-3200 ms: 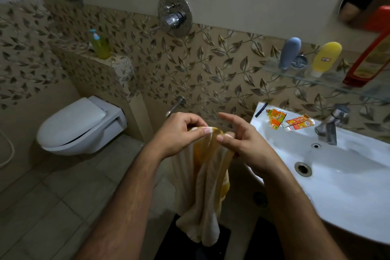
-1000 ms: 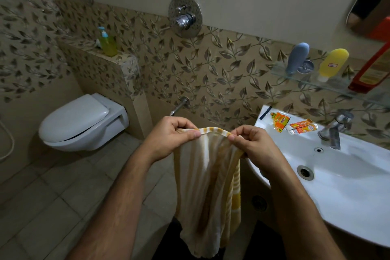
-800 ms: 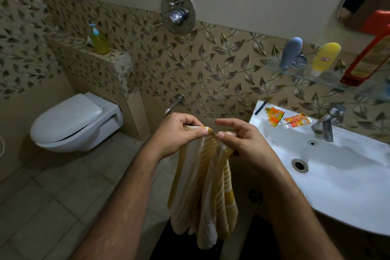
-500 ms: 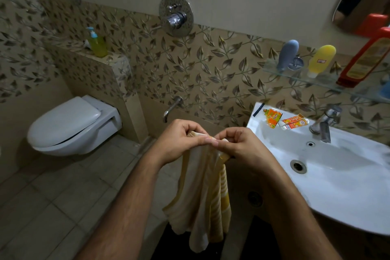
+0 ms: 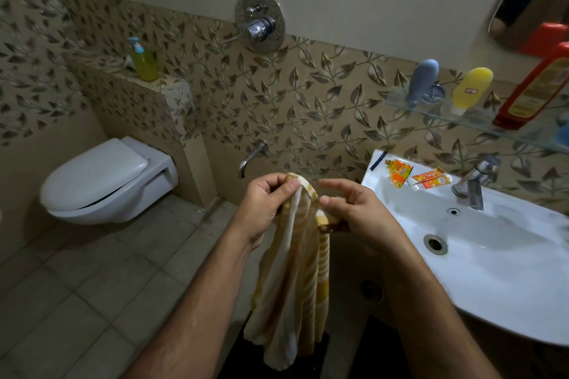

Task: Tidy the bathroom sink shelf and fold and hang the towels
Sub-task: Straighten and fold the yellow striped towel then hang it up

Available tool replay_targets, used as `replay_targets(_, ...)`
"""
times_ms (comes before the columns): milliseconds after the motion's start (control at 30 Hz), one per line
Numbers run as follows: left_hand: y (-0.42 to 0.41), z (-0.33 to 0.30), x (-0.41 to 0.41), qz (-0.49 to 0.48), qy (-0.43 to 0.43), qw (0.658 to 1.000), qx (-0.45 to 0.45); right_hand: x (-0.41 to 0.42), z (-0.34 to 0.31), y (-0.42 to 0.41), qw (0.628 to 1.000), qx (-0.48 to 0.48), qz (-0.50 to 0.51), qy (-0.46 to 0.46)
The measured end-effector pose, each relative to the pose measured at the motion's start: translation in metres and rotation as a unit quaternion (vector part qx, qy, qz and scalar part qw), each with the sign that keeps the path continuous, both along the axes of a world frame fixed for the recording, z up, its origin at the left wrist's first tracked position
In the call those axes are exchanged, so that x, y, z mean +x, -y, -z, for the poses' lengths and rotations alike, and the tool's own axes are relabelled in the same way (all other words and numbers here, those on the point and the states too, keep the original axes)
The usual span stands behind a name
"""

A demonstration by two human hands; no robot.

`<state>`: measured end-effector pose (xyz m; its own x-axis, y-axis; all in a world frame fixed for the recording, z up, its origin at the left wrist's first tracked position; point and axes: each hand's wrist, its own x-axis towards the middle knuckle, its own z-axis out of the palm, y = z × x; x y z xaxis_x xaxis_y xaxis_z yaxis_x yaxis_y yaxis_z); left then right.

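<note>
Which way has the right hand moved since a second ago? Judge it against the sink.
Yes: the right hand has shifted left, away from the sink rim toward the left hand, bunching the towel.

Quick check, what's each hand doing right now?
Left hand: closed, pinching the top edge of the striped towel.
Right hand: thumb and fingers closed on the towel's other top corner, index finger extended.

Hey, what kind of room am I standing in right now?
A home bathroom, most likely: a wall-hung toilet, a white sink with a tap, and a glass shelf of toiletry bottles above it.
</note>
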<state>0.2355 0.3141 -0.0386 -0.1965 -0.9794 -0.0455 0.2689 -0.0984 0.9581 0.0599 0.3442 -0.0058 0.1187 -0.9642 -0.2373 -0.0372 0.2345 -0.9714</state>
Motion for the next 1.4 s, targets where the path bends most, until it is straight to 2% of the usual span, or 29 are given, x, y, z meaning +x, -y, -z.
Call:
replay_targets(167, 0.004, 0.007, -0.006, -0.057, 0.084, 0.992, -0.077, -0.004, 0.001, -0.002, 0.997, 0.008, -0.020, 0.078)
replay_targets(267, 0.003, 0.011, -0.012, -0.061, 0.077, 0.991, -0.086, -0.007, 0.002, -0.004, 0.992, 0.004, -0.068, 0.107)
replay_targets(333, 0.004, 0.011, -0.013, -0.059, 0.067, 0.993, -0.078, -0.006, 0.001, -0.005, 0.996, -0.030, -0.065, 0.057)
replay_targets(433, 0.003, 0.011, -0.013, -0.050, 0.052, 0.995, -0.067, -0.003, 0.000, -0.003, 0.991, -0.111, -0.024, -0.068)
replay_targets(533, 0.004, 0.012, -0.011, -0.049, 0.054, 0.996, -0.059, -0.005, 0.003, 0.005, 0.954, -0.200, -0.007, -0.224)
replay_targets(600, 0.004, 0.013, -0.010, -0.049, 0.051, 0.996, -0.055, -0.007, 0.002, 0.007, 0.930, -0.238, -0.033, -0.279)
replay_targets(700, 0.003, 0.012, -0.010, -0.050, 0.044, 0.997, -0.044, -0.004, 0.000, 0.008, 0.943, -0.226, -0.042, -0.239)
replay_targets(900, 0.002, 0.009, -0.012, -0.040, 0.067, 0.995, -0.064, 0.011, 0.001, 0.011, 0.962, -0.213, 0.038, -0.170)
replay_targets(1067, -0.001, 0.009, -0.013, -0.016, 0.075, 0.995, -0.071, 0.013, 0.004, 0.015, 0.963, -0.200, 0.079, -0.161)
replay_targets(1400, -0.004, 0.006, -0.014, -0.017, 0.059, 0.993, -0.103, 0.015, 0.010, 0.018, 0.966, -0.195, 0.072, -0.153)
